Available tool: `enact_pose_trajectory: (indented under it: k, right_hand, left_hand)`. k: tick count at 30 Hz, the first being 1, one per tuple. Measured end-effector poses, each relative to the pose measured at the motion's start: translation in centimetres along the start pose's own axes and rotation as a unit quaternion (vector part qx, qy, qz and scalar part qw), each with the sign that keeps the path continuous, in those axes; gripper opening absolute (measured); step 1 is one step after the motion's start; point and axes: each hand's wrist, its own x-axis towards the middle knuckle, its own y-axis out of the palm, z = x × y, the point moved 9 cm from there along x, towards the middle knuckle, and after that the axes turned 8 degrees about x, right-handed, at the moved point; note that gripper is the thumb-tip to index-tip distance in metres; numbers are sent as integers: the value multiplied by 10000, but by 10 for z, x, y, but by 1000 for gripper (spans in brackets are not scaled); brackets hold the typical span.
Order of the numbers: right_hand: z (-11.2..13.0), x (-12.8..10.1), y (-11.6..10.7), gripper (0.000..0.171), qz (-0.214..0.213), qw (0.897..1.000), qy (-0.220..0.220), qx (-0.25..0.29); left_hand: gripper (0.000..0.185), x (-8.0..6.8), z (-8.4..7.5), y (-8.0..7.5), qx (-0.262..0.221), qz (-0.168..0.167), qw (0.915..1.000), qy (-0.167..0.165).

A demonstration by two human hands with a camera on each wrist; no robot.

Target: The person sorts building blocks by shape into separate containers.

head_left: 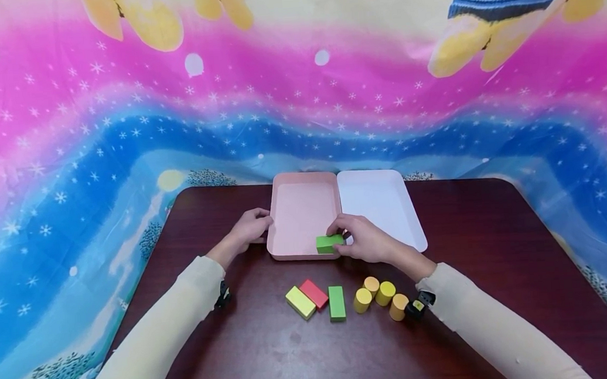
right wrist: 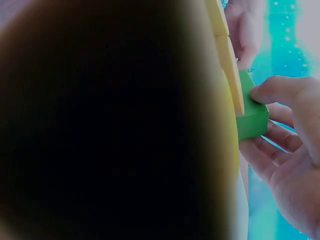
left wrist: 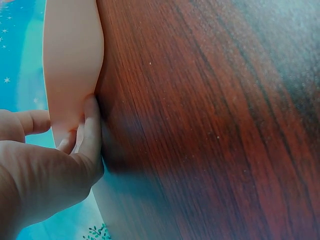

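Note:
My right hand point(head_left: 362, 239) pinches a green block point(head_left: 328, 243) at the near right corner of the pink tray point(head_left: 300, 213); in the right wrist view the thumb and fingers point(right wrist: 280, 140) wrap the green block point(right wrist: 252, 117). My left hand point(head_left: 250, 227) holds the pink tray's left rim, with its fingers point(left wrist: 90, 132) against the tray wall point(left wrist: 70, 60). Nearer on the table lie a yellow block point(head_left: 300, 302), a red block point(head_left: 314, 293) and a second green block point(head_left: 336, 303), with several yellow cylinders point(head_left: 378, 297) to their right.
A white tray point(head_left: 381, 204) lies beside the pink one on the dark wooden table point(head_left: 252, 357). A bright pink and blue cloth point(head_left: 69, 170) hangs behind and round the table. A dark blurred shape point(right wrist: 110, 125) blocks most of the right wrist view.

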Motion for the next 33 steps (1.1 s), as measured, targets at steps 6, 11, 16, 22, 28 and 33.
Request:
enact_pose_trajectory:
  k: [6, 11, 16, 22, 28, 33]
  right_hand:
    - [0, 0, 1, 26, 14, 10000, -4, 32]
    - [-1, 0, 2, 27, 26, 10000, 39, 18]
    - [0, 0, 0, 28, -52, 10000, -29, -66]
    - [3, 0, -4, 29, -78, 9999, -81, -6]
    - [6, -1, -6, 28, -34, 9999, -170, 2]
    - [7, -3, -6, 29, 9, 9999, -162, 17]
  left_hand:
    - [51, 0, 1, 0, 47, -26, 10000, 11]
    - [51, 0, 0, 1, 40, -28, 10000, 21]
    - [51, 1, 1, 1, 55, -25, 10000, 14]
    - [51, 1, -1, 0, 79, -15, 10000, 18]
    - [51, -1, -2, 0, 71, -6, 10000, 13]
    - [51, -1, -2, 1, 68, -21, 10000, 19]
